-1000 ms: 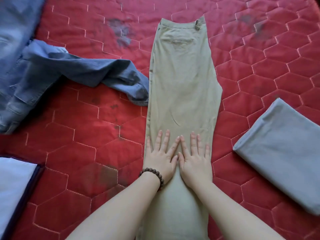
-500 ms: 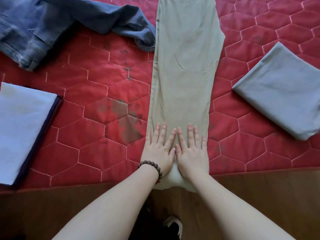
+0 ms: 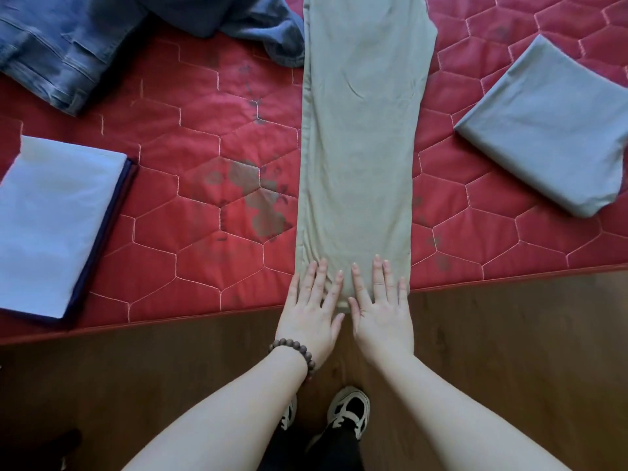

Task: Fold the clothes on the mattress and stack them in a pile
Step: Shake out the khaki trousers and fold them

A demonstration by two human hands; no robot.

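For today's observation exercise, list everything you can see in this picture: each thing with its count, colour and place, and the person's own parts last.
Trousers: one, khaki, laid lengthwise mid-mattress.
Jeans: one, blue denim, unfolded, far left.
Folded cloth: one, grey, right.
Folded pile: one, pale blue over dark navy, left edge.
Mattress: one, red quilted, stained.
Floor: brown wood, near side.
Shoes: two, black and white, below.
Bracelet: one, brown beads, left wrist.
Left hand: flat on trouser hem.
Right hand: flat on trouser hem.

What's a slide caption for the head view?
Both hands, left and right, flat on khaki trousers' hem end at red mattress edge.
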